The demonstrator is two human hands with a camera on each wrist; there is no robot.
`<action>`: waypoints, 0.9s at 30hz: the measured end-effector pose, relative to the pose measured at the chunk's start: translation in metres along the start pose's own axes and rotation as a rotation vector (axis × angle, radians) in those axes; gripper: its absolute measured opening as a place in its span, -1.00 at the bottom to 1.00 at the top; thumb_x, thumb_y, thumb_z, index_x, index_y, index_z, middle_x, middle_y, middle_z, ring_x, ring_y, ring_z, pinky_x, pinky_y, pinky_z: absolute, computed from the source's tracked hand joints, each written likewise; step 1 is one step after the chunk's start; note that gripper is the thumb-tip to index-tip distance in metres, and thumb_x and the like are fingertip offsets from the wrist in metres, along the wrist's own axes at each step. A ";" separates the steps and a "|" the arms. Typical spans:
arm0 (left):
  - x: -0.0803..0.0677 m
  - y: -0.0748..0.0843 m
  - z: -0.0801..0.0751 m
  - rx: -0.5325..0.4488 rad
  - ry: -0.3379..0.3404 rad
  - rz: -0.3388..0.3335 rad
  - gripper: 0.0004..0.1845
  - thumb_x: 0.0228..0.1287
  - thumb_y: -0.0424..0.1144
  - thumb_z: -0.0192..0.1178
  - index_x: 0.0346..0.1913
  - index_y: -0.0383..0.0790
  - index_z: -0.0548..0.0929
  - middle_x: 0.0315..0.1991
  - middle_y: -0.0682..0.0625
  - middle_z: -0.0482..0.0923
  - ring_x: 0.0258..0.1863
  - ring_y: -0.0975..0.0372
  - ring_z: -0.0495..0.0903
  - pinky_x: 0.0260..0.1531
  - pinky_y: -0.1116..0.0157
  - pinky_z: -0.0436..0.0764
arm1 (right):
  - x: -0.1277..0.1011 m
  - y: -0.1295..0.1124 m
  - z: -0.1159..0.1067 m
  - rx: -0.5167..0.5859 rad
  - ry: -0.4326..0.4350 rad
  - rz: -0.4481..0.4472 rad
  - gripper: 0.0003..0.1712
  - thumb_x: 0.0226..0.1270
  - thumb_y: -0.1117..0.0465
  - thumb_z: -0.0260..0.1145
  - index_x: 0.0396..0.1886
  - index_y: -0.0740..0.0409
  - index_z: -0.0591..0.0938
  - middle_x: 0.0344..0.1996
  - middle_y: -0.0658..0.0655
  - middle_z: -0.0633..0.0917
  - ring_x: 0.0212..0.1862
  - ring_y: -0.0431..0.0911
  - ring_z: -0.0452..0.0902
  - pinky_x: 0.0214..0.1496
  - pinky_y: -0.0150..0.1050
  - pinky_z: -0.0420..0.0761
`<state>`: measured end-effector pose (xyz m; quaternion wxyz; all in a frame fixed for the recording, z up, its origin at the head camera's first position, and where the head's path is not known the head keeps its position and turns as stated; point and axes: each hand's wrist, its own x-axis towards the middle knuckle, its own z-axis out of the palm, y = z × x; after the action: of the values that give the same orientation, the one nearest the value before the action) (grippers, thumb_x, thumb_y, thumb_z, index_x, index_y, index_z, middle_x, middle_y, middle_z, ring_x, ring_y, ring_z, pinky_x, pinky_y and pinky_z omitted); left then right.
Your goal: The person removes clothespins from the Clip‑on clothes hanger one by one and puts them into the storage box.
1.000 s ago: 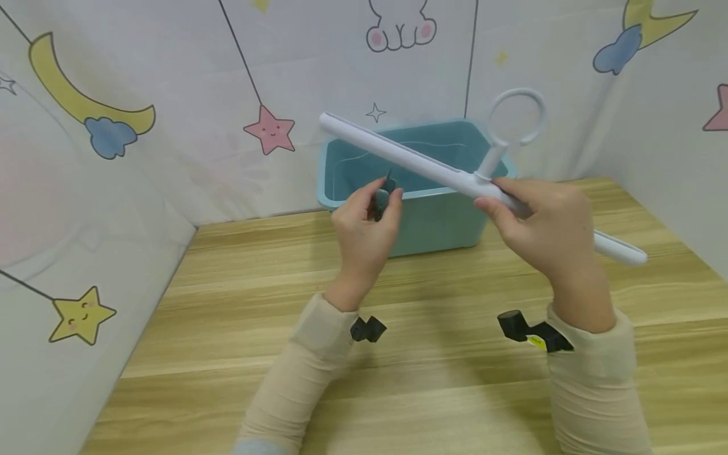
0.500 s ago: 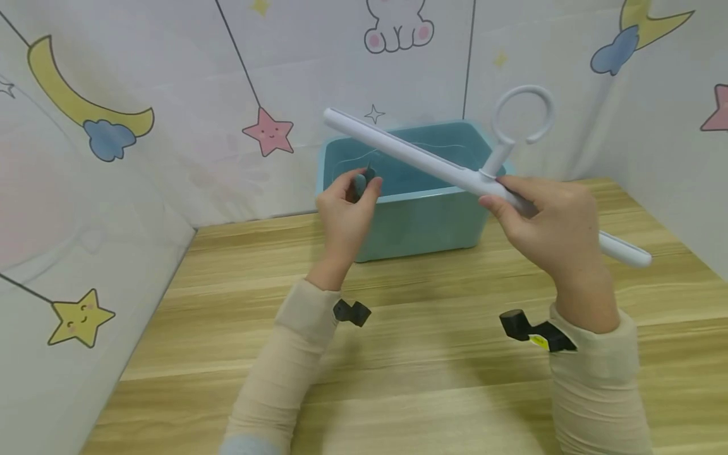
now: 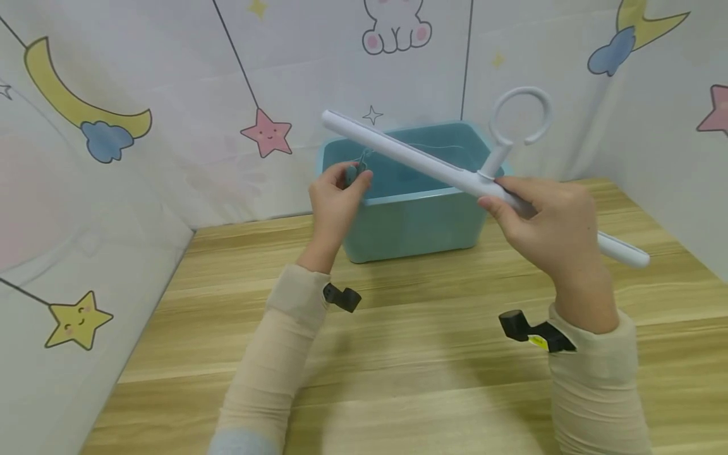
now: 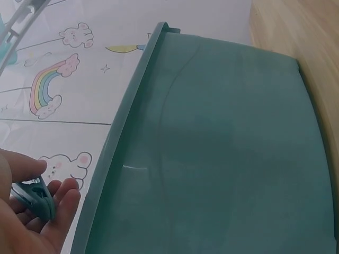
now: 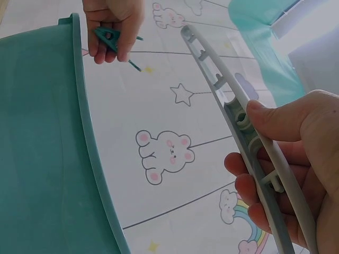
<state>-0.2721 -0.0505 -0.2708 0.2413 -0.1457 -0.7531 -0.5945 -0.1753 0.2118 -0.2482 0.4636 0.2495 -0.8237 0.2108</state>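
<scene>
From where I sit, my right hand [image 3: 554,227] is curled round the white hanger bar [image 3: 432,167], which runs slantwise across the middle of the head view from upper left down to lower right, its ring hook [image 3: 520,117] standing up just above my knuckles. The right wrist view shows the same grip closely: thumb on top and fingers [image 5: 249,188] wrapped underneath the grey-white bar [image 5: 233,106], whose underside carries small notches with nothing hanging from them that I can see. My left hand [image 3: 335,199] sits at the near left rim of the teal plastic bin [image 3: 415,224], just left of centre in the head view, pinching a small teal clothes peg [image 3: 351,174] between thumb and fingertips; the left wrist view shows that peg [image 4: 33,197] at the lower left, held over the bin's edge [image 4: 119,137]. A thin thread or hook trails from the peg, though I cannot tell what it is. The bin rests at the back of the wooden counter [image 3: 398,354], against the cartoon-print wall. As I judge it, one peg is in hand, well apart from the bar, and no peg is on the bar as far as these views show; I cannot see whether more lie in the bin.
</scene>
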 end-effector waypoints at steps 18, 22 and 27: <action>0.017 -0.003 -0.003 0.137 -0.086 -0.195 -0.67 0.26 -0.19 0.30 0.02 -0.30 0.67 -0.21 -0.13 0.65 -0.35 0.25 0.44 -0.40 0.39 0.43 | -0.001 -0.001 0.000 0.017 0.002 0.000 -0.41 0.33 -0.13 0.26 -0.34 0.39 0.74 -0.59 0.24 0.70 -0.65 -0.11 0.43 -0.59 -0.33 0.29; 0.016 -0.002 -0.003 0.147 -0.106 -0.220 -0.67 0.27 -0.20 0.29 0.02 -0.30 0.66 -0.13 -0.14 0.66 -0.30 0.25 0.47 -0.37 0.39 0.44 | -0.002 0.000 -0.001 0.021 -0.001 -0.007 -0.41 0.34 -0.13 0.26 -0.34 0.40 0.74 -0.58 0.25 0.71 -0.65 -0.12 0.43 -0.59 -0.34 0.30; 0.015 -0.002 -0.002 0.159 -0.124 -0.220 -0.66 0.28 -0.21 0.28 0.05 -0.31 0.65 -0.12 -0.15 0.66 -0.28 0.20 0.52 -0.37 0.37 0.47 | -0.001 0.000 0.000 0.020 0.006 -0.011 -0.25 0.37 -0.27 0.10 -0.35 0.40 0.74 -0.61 0.24 0.69 -0.66 -0.14 0.39 -0.59 -0.35 0.28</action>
<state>-0.2858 -0.0540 -0.2639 0.1385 -0.0791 -0.8226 -0.5457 -0.1748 0.2119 -0.2494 0.4647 0.2580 -0.8186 0.2174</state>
